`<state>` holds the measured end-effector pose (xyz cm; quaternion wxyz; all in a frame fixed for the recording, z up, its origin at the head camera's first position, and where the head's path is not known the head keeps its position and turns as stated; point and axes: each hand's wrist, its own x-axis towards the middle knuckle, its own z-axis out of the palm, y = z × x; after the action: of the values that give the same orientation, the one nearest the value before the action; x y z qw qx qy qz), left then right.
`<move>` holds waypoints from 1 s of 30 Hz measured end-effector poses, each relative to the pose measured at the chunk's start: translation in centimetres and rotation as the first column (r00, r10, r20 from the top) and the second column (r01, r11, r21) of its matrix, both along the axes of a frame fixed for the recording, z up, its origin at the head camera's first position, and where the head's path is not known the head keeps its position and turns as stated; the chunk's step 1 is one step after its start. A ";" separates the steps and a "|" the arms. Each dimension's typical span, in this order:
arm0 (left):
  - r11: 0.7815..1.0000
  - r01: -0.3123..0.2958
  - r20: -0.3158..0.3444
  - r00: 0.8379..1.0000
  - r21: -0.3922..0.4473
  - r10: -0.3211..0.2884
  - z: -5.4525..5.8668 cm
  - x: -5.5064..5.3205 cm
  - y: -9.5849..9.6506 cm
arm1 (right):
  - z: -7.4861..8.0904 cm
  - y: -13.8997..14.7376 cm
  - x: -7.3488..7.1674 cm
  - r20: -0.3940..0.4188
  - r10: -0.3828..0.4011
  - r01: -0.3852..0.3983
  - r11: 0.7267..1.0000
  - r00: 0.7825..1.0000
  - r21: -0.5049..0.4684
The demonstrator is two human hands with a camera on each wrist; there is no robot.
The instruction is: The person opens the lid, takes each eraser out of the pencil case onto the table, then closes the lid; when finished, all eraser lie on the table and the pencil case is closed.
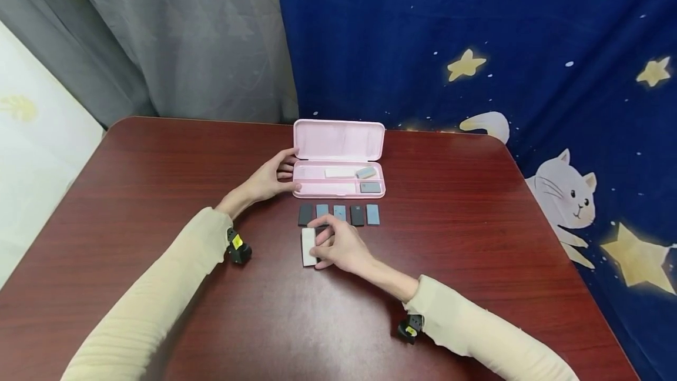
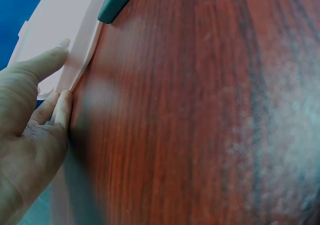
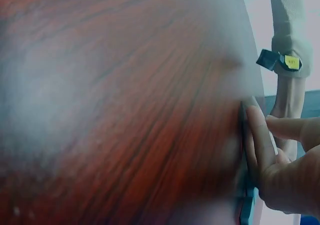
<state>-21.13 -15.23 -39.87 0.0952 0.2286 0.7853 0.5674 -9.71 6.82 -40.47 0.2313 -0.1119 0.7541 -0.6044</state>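
A pink pencil case [image 1: 339,140] stands open at the far side of the table, its lid raised. My left hand [image 1: 267,178] grips the left end of the case, thumb at the front corner and fingers farther back. In the left wrist view, the left hand's thumb and fingertips touch the case [image 2: 75,60]. My right hand [image 1: 344,247] pinches a white flat rectangular block [image 1: 308,247] just in front of a row of small blocks. The right wrist view shows the right hand [image 3: 282,160] edge-on, fingers along the block.
Several flat blocks, dark grey [image 1: 305,215] and blue-grey [image 1: 372,214], line up before the case. Inside the case are a white piece [image 1: 339,173], a tilted blue-and-white block [image 1: 365,173] and a grey block [image 1: 370,187]. Curtains hang behind the brown table [image 1: 449,222].
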 end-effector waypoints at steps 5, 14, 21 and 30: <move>1.000 -0.005 0.005 1.000 -0.004 0.005 0.0 0.0 0.0 | 0.1 -0.4 0.1 -0.066 0.011 -0.008 0.998 0.998 0.055; 1.000 -0.030 -0.009 1.000 -0.003 0.030 -2.8 -1.4 -0.8 | 0.2 -0.5 -0.3 -0.180 0.059 -0.023 0.980 0.982 0.198; 0.999 -0.036 -0.007 0.999 0.000 0.036 -2.8 -1.3 -0.8 | 0.4 -0.5 -0.4 -0.190 0.084 -0.034 0.968 0.978 0.248; 1.000 -0.007 0.017 1.000 0.026 0.007 -0.4 -0.1 -0.2 | 0.5 -0.4 -0.3 -0.210 0.108 -0.046 0.958 0.972 0.283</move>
<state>-21.26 -15.38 -40.31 0.0968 0.2223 0.7779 0.5797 -10.03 6.42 -39.96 0.1820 -0.1752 0.8473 -0.4672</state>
